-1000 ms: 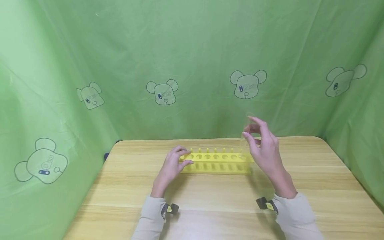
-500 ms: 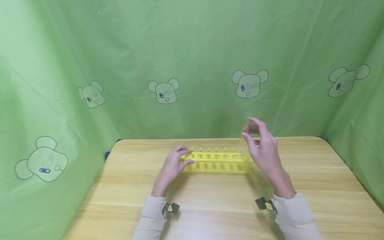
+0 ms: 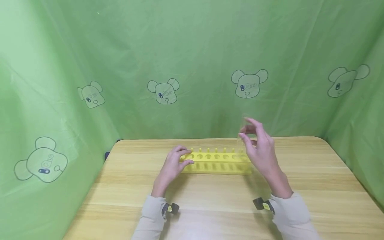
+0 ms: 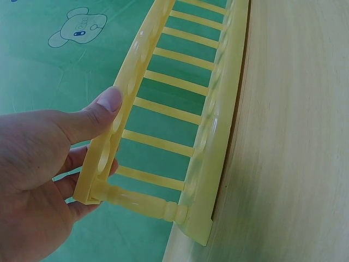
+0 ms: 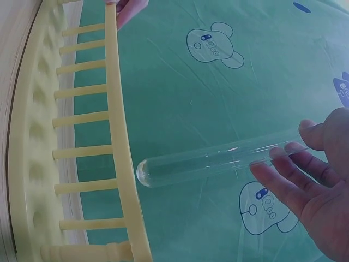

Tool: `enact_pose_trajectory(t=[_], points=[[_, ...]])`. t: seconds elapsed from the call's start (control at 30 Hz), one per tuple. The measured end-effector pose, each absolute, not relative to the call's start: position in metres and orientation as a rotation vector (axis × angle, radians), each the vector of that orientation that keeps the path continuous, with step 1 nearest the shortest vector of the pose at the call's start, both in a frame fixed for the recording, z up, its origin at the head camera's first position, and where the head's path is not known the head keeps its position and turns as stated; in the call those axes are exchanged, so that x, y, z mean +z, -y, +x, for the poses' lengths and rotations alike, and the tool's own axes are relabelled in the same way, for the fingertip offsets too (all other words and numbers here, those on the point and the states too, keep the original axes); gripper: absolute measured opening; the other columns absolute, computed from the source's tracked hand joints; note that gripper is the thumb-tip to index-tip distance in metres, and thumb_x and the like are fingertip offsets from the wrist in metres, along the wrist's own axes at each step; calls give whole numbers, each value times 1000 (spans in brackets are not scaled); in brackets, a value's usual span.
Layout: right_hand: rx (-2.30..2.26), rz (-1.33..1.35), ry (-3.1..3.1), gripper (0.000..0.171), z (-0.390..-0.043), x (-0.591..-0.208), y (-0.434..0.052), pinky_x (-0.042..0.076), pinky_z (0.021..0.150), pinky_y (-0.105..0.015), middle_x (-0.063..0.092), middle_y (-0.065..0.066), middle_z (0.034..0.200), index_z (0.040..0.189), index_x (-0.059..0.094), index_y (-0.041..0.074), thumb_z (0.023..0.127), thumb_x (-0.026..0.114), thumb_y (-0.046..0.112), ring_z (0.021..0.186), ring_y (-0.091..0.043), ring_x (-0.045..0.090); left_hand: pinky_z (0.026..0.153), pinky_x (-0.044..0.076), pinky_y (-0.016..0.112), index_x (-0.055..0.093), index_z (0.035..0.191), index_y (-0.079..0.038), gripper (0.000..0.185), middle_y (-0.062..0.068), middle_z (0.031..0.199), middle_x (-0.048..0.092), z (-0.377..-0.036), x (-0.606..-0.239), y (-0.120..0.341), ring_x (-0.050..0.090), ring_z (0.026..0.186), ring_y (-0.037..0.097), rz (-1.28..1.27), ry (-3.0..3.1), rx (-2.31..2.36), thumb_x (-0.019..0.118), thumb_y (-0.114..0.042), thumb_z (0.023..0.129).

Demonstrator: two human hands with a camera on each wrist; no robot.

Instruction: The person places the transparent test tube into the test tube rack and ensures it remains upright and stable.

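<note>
A yellow test tube rack (image 3: 217,162) with several empty holes stands on the wooden table (image 3: 210,200). My left hand (image 3: 172,166) grips the rack's left end, thumb on the top rail (image 4: 117,117). My right hand (image 3: 258,146) pinches a clear glass test tube (image 3: 241,136) by its upper part and holds it upright above the rack's right end. In the right wrist view the test tube (image 5: 212,161) has its rounded bottom just beside the rack's top rail (image 5: 117,120), not inside a hole.
Green cloth with bear prints (image 3: 249,83) hangs behind and on both sides of the table. The table's right edge (image 3: 339,156) and left edge (image 3: 99,180) lie close to the cloth. Bare wood stretches in front of the rack.
My right hand has carried the test tube a little to the left and slightly lower over the rack's right end. My left hand has stayed on the rack.
</note>
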State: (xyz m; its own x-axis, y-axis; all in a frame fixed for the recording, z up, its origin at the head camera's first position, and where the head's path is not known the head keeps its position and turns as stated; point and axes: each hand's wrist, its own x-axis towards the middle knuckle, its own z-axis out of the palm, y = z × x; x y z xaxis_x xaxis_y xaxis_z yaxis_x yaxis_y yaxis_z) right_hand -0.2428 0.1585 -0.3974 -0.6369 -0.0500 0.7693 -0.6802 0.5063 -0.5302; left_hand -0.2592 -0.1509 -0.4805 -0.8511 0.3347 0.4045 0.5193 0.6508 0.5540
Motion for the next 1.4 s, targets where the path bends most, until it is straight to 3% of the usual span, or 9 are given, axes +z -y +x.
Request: enact_pose_trajectory(t=[1.4], points=[[1156, 651, 2037, 60, -247, -401, -141, 58, 78, -15, 68, -13, 103, 145, 48, 3, 91, 70, -11, 97, -27, 67, 100, 54, 34, 71, 123, -2, 45, 7, 118, 66, -261, -482, 151, 63, 110, 23, -690, 2597, -1005, 84, -21, 84]])
